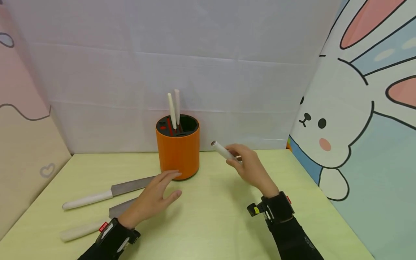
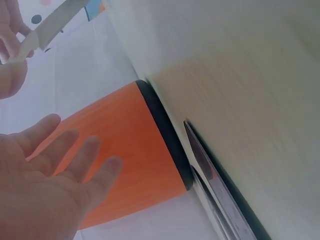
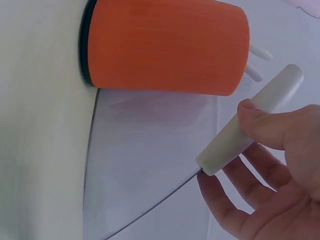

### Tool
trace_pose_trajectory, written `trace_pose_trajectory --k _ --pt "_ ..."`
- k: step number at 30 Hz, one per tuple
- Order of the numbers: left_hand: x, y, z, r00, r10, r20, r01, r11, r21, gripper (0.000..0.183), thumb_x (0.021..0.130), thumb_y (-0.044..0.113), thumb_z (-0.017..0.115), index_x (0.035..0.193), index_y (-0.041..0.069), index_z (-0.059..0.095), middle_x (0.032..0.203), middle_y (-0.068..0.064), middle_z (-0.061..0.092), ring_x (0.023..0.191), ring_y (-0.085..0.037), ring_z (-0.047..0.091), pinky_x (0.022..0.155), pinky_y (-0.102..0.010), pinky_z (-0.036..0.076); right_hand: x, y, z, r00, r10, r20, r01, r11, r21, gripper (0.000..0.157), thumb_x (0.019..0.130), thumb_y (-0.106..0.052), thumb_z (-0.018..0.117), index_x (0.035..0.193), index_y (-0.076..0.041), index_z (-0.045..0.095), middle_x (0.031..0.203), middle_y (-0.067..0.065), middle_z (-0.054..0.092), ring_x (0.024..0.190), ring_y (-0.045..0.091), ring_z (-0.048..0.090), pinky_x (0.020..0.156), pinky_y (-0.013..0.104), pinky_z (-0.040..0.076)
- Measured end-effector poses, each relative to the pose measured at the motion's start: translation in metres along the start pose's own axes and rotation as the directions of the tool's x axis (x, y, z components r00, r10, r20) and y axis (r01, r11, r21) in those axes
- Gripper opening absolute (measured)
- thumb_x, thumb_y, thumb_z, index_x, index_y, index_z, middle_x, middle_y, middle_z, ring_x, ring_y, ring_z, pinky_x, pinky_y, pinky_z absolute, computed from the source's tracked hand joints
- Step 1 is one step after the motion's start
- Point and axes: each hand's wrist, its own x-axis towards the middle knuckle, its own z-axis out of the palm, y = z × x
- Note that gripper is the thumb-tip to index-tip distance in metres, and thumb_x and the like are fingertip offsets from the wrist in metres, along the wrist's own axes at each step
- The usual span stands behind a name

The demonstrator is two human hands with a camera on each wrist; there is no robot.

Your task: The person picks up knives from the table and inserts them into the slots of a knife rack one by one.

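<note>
Head view: a knife (image 1: 224,151) held beside an orange holder (image 1: 178,155)

From where I stand, the right hand (image 1: 248,168), right of centre in the frame, has the knife by its white handle, thumb and fingers closed on it. The butt points to the upper left; the right wrist view shows the blade as a thin line running off at the bottom edge. The left hand (image 1: 152,200), lower left of centre, holds nothing, fingers straight and spread by the holder; I can't tell whether they touch it. Two white handles (image 1: 171,112) stand in the holder's top, and two knives (image 1: 87,199) lie at the lower left.

I'd judge the step as putting this knife into the holder. Next probably calls for lifting it over the top, blade down, and lining it up with a slot.
</note>
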Motion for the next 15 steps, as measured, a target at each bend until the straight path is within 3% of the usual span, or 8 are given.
trace_pose_trajectory --k 8,15 --pt "0.0 0.0 -0.002 1.0 -0.023 -0.004 0.023 0.998 -0.055 0.052 0.094 0.04 0.06 0.14 0.023 0.042 0.141 -0.003 0.042 0.129 -0.021 0.038 0.099 -0.053 0.04 0.006 -0.027 -0.002 0.998 0.023 -0.065 -0.016 0.995 0.103 0.038 0.086 -0.009 0.071 0.12 -0.018 0.058 0.108 -0.004 0.06 0.096 0.011 0.059 0.077 0.032 0.055" --pt "0.001 0.0 -0.003 0.998 -0.056 0.012 0.057 0.994 -0.092 0.052 0.095 0.041 0.059 0.141 0.027 0.04 0.141 0.0 0.042 0.129 -0.019 0.038 0.1 -0.053 0.039 0.008 -0.044 -0.001 0.989 0.105 -0.108 -0.081 0.976 0.203 0.038 0.088 -0.014 0.071 0.123 -0.021 0.056 0.108 -0.005 0.06 0.096 0.013 0.06 0.08 0.031 0.054"
